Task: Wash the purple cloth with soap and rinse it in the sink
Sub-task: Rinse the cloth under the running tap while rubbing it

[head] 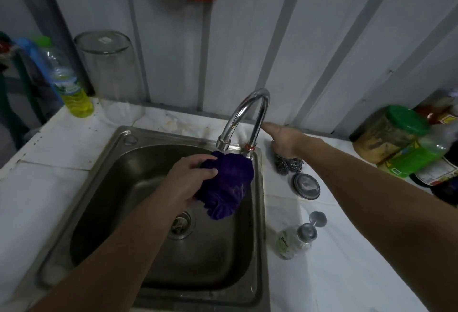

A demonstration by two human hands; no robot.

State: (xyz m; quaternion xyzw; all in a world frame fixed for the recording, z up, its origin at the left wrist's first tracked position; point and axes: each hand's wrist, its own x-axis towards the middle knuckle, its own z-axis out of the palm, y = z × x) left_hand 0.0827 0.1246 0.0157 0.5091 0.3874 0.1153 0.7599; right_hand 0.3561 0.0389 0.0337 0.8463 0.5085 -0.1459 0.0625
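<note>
Purple cloth (228, 185): bunched into a loose wad, held in the air over the sink basin, just under the tap's spout and above the drain; its lower folds hang free.
Left hand (190, 178): grasps the cloth from the left side, fingers curled over the top of the wad, thumb side toward the camera; the forearm reaches in across the sink's near rim.
Right hand (285, 140): reaches out past the base of the tap, fingers stretched toward the wall, palm down over the counter; it holds nothing that shows, and whether it touches the tap's handle I cannot tell.
Tap (247, 116): a chrome gooseneck rising from the sink's far right corner, its spout curving down to the cloth; no stream of water can be made out.
Sink (114, 153): a steel basin set in a white counter, with the drain (181, 223) near its middle.
Counter (347, 274): white, stained near the tap.
Soap bottle (295, 238): small and clear with a silver pump top, lying on its side on the counter just right of the sink.
Steel scrubber (288, 164): on the counter beside the tap, partly under the right hand.
Round lid (306, 186): flat on the counter, between the scrubber and the soap bottle.
Glass jar (111, 74): upside down at the back left, beside a plastic bottle (71, 83) with yellow liquid.
Green-lidded jar (391, 133): far right, among other containers.
</note>
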